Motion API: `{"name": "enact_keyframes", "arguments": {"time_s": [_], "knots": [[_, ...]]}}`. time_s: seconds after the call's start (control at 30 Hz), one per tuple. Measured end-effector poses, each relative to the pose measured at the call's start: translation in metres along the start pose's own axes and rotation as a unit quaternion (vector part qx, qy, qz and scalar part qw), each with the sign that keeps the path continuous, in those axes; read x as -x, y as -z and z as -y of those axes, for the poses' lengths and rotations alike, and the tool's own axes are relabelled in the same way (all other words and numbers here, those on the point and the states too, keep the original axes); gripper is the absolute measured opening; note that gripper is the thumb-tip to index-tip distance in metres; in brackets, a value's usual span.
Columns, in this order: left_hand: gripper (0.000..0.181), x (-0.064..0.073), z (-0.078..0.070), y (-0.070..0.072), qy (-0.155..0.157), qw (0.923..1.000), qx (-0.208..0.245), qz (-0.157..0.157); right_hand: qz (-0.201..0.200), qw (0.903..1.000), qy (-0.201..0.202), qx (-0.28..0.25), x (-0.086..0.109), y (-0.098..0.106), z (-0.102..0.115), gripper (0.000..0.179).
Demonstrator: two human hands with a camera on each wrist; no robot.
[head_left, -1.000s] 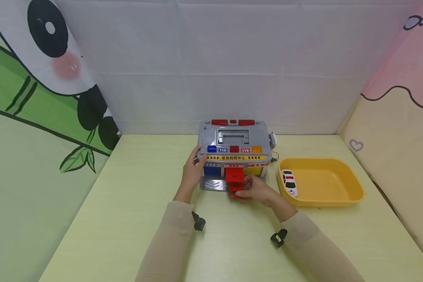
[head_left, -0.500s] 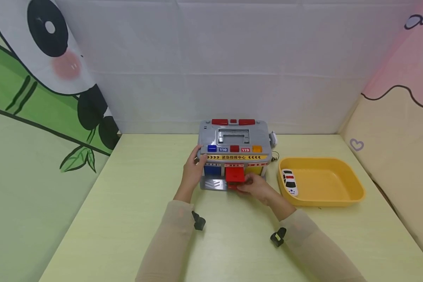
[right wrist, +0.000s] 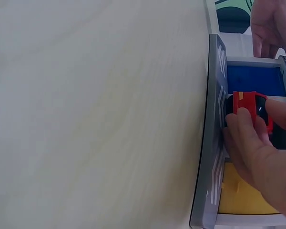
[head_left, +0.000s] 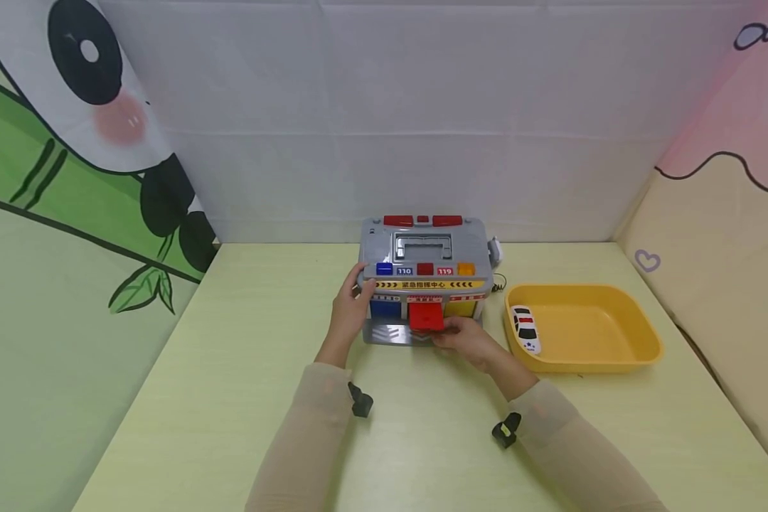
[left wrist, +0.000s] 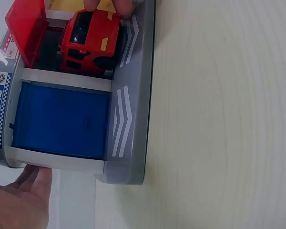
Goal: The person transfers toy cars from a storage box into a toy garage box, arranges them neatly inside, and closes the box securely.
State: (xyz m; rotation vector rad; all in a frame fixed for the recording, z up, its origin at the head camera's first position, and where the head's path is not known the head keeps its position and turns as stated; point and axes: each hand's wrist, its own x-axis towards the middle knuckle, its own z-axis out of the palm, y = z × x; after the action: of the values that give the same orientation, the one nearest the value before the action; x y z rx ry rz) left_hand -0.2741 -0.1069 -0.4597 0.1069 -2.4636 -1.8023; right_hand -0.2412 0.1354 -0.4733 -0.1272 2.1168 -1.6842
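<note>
A grey toy garage (head_left: pixel 380 245) stands at the back of the table, with a blue door (left wrist: pixel 62 121), a yellow door (right wrist: pixel 240 191) and, between them, a raised red door (head_left: pixel 426 316). My left hand (head_left: pixel 348 316) grips its left side, thumb at the front corner. At the middle bay my right hand (head_left: pixel 470 341) pinches a red toy car (left wrist: pixel 90 40) between thumb and fingers. One end of the car is inside the doorway; the other is over the grey ramp (left wrist: pixel 126 143). In the head view, door and hand hide the car.
Right of the garage sits a yellow tray (head_left: pixel 585 366) holding a white toy police car (head_left: pixel 525 330). A toy handset (head_left: pixel 496 252) with a coiled cord hangs on the garage's right side. A white backdrop (head_left: pixel 281 185) rises behind the table.
My right hand has pushed the red toy car away from me, off the front of the ramp and under the raised red door. My left hand has stayed on the garage.
</note>
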Motion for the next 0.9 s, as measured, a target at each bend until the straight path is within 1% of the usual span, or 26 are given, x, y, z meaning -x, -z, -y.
{"name": "enact_keyframes", "arguments": {"time_s": [0.23, 0.4, 0.5, 0.63, 0.73, 0.9], "knots": [[0.045, 0.0002, -0.0004, 0.0000, 0.000, 1.0000, -0.004, 0.000, 0.014, 0.9998, -0.014, -0.001, 0.0025, 0.0023, 0.0007, 0.035], [0.045, 0.0002, -0.0003, -0.0001, -0.001, 1.0000, -0.002, 0.000, 0.030, 0.9995, 0.005, -0.007, 0.0031, 0.0031, 0.0016, 0.040], [0.046, 0.0000, 0.0000, -0.0003, 0.000, 1.0000, -0.002, 0.000, 0.042, 0.9989, 0.015, -0.011, 0.0023, 0.0037, 0.0008, 0.048], [0.047, -0.0004, 0.0006, -0.0004, 0.000, 1.0000, 0.000, 0.000, 0.061, 0.9979, 0.014, -0.016, 0.0013, 0.0057, -0.0015, 0.058], [0.046, -0.0002, 0.0009, -0.0003, -0.001, 1.0000, 0.003, 0.000, 0.073, 0.9972, 0.012, -0.014, 0.0012, 0.0068, -0.0029, 0.062], [0.045, 0.0008, 0.0007, -0.0001, -0.001, 1.0000, 0.004, 0.001, 0.078, 0.9967, 0.010, -0.018, 0.0012, 0.0076, -0.0040, 0.066]]}}
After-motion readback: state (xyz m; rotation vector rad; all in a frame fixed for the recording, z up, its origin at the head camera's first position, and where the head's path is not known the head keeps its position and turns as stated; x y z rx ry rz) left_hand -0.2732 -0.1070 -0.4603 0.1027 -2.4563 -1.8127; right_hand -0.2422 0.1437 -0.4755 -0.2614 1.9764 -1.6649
